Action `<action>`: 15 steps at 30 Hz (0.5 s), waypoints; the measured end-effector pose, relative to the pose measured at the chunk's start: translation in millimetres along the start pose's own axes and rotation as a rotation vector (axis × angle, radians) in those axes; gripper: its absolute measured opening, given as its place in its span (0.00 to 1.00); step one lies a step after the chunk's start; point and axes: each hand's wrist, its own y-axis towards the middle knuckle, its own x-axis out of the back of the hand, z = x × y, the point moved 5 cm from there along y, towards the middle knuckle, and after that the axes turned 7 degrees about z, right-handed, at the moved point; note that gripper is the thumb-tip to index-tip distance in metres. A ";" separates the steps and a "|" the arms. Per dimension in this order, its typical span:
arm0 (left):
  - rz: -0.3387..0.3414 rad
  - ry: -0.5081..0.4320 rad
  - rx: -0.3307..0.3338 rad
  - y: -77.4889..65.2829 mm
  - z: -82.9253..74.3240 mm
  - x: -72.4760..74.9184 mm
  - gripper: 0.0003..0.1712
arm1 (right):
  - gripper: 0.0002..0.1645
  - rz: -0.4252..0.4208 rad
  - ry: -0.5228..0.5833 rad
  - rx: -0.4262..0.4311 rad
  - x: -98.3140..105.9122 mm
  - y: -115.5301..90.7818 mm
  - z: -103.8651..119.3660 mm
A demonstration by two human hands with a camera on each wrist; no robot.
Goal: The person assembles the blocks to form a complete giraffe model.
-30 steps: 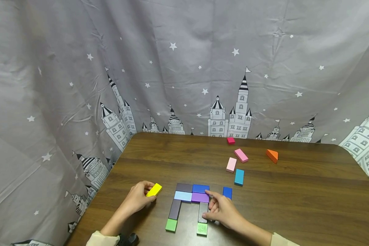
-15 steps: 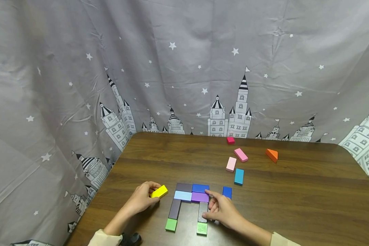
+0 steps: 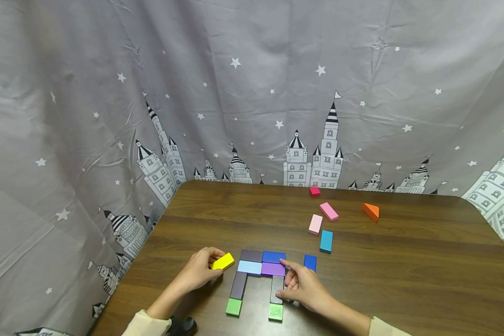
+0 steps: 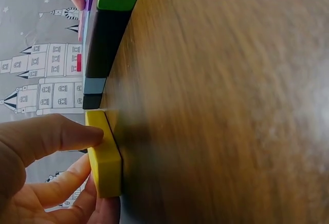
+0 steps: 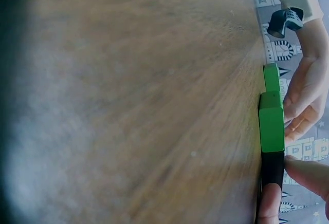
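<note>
My left hand [image 3: 200,269] pinches a yellow rectangular block [image 3: 223,261] between thumb and fingers. The block is slanted, its far end close to the left side of a flat arrangement of blocks. That arrangement has a dark grey block [image 3: 251,255] and a blue block [image 3: 274,257] on top, with a light blue block [image 3: 249,267] and a purple block [image 3: 273,269] below them. Two grey legs end in green blocks [image 3: 234,307]. My right hand [image 3: 304,287] rests at the right side, index fingertip at the purple block's end and thumb on the right grey block [image 3: 277,289].
Another blue block [image 3: 310,262] lies just beyond the right hand. Farther back are a teal block [image 3: 326,241], a pale pink block [image 3: 315,224], a pink block [image 3: 329,212], a red block [image 3: 315,192] and an orange triangle [image 3: 371,212]. A grey curtain borders the wooden table [image 3: 403,261].
The left hand has carried the yellow block rightward, closer to the arrangement, and turned it nearer to level. The right hand and the other blocks stay where they were.
</note>
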 end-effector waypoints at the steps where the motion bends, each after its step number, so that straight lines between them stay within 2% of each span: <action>1: 0.004 0.003 -0.005 0.4 -0.4 -0.5 0.22 | 0.47 0.000 0.004 0.001 0.0 0.0 0.1; 15: 0.043 0.013 -0.002 3.1 -3.7 -5.1 0.21 | 0.47 0.000 -0.006 0.012 -0.1 -0.3 2.7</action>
